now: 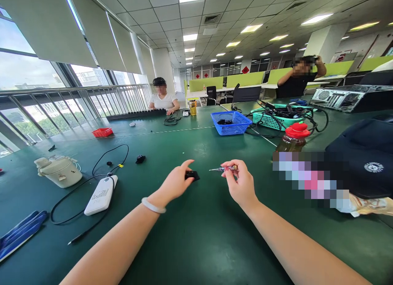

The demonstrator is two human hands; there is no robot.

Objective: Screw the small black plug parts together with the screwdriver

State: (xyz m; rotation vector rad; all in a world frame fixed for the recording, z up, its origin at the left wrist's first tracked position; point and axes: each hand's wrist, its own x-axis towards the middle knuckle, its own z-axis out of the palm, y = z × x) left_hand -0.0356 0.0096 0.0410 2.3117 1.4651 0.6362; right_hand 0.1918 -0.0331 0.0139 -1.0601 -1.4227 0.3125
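The left hand has its grip pinched on a small, matte black block just above the smooth green surface. Just right of it, the right hand is clamped on a slim screwdriver, whose shiny metal tip points toward the block.

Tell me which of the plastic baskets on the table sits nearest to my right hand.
The blue basket, straight beyond your right hand. The teal basket lies farther right, full of cables, and the small red basket sits far left.
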